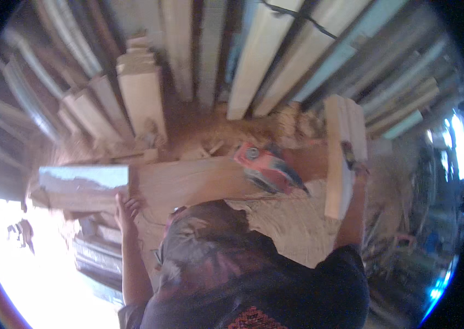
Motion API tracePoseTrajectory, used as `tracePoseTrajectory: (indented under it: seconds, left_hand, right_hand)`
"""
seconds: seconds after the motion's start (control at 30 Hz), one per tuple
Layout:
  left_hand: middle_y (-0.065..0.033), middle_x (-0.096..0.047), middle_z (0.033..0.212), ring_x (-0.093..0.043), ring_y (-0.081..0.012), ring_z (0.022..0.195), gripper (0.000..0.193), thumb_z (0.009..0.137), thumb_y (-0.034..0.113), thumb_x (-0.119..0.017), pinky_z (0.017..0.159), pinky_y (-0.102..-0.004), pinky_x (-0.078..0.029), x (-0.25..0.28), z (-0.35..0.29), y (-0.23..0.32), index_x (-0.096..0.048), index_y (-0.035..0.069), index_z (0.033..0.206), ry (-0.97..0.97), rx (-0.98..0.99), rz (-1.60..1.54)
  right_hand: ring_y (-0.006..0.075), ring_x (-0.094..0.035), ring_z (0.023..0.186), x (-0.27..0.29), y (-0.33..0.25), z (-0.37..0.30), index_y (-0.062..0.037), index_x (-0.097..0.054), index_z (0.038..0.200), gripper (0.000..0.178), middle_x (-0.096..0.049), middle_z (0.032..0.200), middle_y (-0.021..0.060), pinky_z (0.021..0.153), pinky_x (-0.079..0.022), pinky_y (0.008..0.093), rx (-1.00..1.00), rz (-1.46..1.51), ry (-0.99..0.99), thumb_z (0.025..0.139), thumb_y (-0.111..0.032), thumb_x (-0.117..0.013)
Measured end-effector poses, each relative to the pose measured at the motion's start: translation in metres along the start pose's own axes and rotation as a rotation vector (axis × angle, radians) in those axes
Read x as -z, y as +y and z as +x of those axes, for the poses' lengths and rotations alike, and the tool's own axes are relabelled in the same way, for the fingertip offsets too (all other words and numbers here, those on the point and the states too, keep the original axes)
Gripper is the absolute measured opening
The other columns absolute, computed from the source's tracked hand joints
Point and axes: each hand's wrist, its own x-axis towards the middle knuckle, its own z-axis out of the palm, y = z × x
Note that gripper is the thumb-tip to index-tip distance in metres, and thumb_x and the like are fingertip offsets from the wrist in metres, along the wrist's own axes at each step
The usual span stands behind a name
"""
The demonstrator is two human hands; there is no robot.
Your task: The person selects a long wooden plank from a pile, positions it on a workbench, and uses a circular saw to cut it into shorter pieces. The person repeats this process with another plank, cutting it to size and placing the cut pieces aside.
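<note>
My left hand (pixel 127 208) has its fingers spread against the near edge of a timber piece (pixel 87 200) with a pale, brightly lit top. My right hand (pixel 359 168) is closed on the right side of a thick wooden board (pixel 334 181) set crosswise. A small dark object (pixel 347 152) shows by those fingers, too blurred to name. Between my hands, a long brown plank (pixel 188 181) runs left to right. On it lies a red and black handheld power tool (pixel 269 171), like an electric planer, which neither hand touches.
Several long timbers (pixel 265 55) lean beyond the plank, with a squared wooden post (pixel 141 93) at far left. Sawdust and wood scraps (pixel 215 137) cover the ground. Stacked dark items (pixel 98 255) sit below my left hand, and clutter (pixel 407 241) lies at right.
</note>
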Motion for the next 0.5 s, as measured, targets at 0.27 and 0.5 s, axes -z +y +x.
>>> tracePoseTrajectory:
  seconds: [0.27,0.5]
  left_hand:
    - [-0.0086,-0.080,0.098,-0.076,-0.0154,0.086,0.068,0.105,0.066,-0.065,0.074,-0.0298,-0.055,-0.021,-0.019,0.004,-0.072,0.001,0.125,0.112,0.009,-0.062]
    - [-0.0049,-0.078,0.093,-0.073,-0.0115,0.081,0.062,0.104,0.066,-0.067,0.069,-0.0265,-0.051,-0.034,-0.020,0.006,-0.073,0.005,0.112,0.146,0.010,-0.060]
  right_hand:
    - [0.0242,-0.066,0.109,-0.004,-0.045,0.012,-0.0045,-0.072,0.131,0.048,-0.073,0.120,0.0134,0.093,-0.050,0.0389,0.055,-0.252,-0.162,0.110,-0.046,-0.060]
    - [0.0301,-0.068,0.120,-0.011,-0.178,-0.073,-0.0019,-0.068,0.140,0.060,-0.074,0.129,0.0189,0.102,-0.050,0.0419,0.162,-0.188,-0.435,0.114,-0.053,-0.051]
